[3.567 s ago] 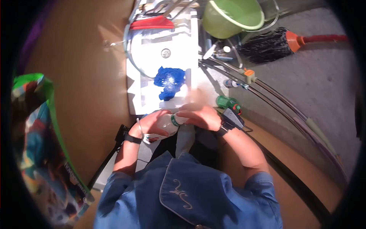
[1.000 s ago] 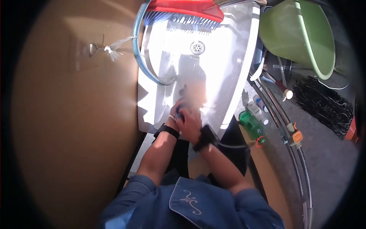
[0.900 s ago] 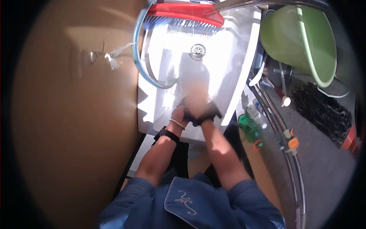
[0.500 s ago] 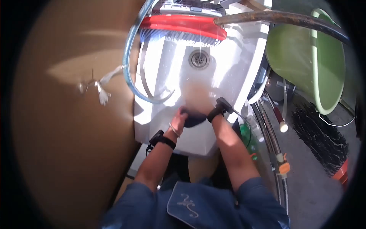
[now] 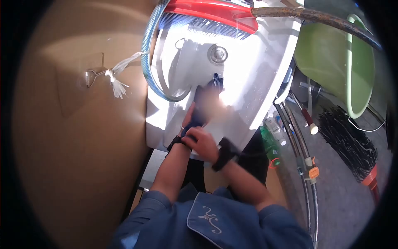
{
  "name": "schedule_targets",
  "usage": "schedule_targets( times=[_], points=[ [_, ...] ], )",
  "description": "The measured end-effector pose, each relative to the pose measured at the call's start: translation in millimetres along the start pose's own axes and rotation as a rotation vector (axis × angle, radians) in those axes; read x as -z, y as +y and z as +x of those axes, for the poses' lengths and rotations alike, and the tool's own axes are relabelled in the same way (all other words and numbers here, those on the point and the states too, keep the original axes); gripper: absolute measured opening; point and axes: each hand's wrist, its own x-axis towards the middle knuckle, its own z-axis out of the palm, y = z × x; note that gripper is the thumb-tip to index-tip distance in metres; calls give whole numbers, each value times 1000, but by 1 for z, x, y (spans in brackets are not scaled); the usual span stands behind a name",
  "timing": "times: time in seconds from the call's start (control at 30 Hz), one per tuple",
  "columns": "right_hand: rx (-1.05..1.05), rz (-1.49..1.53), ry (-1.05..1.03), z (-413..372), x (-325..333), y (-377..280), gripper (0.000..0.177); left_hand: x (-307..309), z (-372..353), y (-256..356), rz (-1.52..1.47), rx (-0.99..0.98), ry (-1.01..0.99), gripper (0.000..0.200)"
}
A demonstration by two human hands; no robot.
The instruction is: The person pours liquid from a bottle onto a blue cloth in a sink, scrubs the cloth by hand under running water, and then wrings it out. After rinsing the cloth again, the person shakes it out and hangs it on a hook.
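Note:
My left hand (image 5: 204,103) reaches forward into the white sink (image 5: 257,83), washed out by sun glare. Dark blue material, seemingly a glove (image 5: 214,81), shows at its fingertips and along its wrist side. My right hand (image 5: 203,143), wearing a black wrist band, pinches the blue edge at my left wrist, just above the sink's near rim. The glare hides whether the left fingers grip anything.
A red brush with blue bristles (image 5: 207,12) and a rusty pipe (image 5: 315,16) cross the sink's far end above the drain (image 5: 218,54). A blue-green hose (image 5: 147,54) loops at left. A green basin (image 5: 331,54), black broom (image 5: 352,145), bottles (image 5: 271,143) and hoses crowd the right.
My hands, together over a dark blue bundle half a second ago, have come apart: the left now stretches toward the drain, and the right has drawn back to the left wrist.

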Motion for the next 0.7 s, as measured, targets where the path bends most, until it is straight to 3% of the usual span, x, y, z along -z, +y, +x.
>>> schedule_targets(
  times=[0.07, 0.1, 0.13, 0.2, 0.27, 0.33, 0.37, 0.43, 0.5, 0.53, 0.57, 0.63, 0.67, 0.7],
  points=[
    [8, -94, 12, 7, -12, 12, 25, 28, 8, -6, 64, -141, -281, 45],
    [-107, -289, 107, 32, -12, 44, 23, 25, 7, -21, 20, -236, 62, 41],
    [-205, -261, 277, 60, -1, 64, 21, -10, 1, -38, 6, -323, 411, 37],
    [12, -574, 76, 88, 9, 150, 21, 21, 1, -35, -11, -79, 154, 28],
    [212, -532, 73, 78, 11, 143, 20, 28, -1, -30, -123, 100, -293, 30],
    [143, -129, 221, 36, 1, 78, 19, 11, 6, -37, 167, -195, 101, 27],
    [106, -148, 271, 20, 0, 48, 19, -6, 1, -40, 163, -188, 106, 27],
    [89, -241, 350, 28, -2, 71, 18, -44, -7, -36, 166, -187, 401, 28],
    [54, -437, 322, 53, 5, 107, 19, -29, -12, -31, 228, -239, 420, 31],
    [18, -532, 287, 72, 12, 127, 21, -18, -18, -16, 310, -98, 304, 32],
    [-71, -433, 378, 82, 32, 113, 21, -6, -17, -5, 398, 42, 180, 34],
    [-453, 162, 467, 97, 57, 103, 20, 25, -14, -11, 1352, -346, 411, 39],
    [-219, 13, 407, 87, 44, 119, 19, -31, -29, -12, 866, -181, 536, 43],
    [-151, 74, 351, 66, 32, 106, 21, -34, -27, -12, 700, -136, 529, 51]
  ],
)
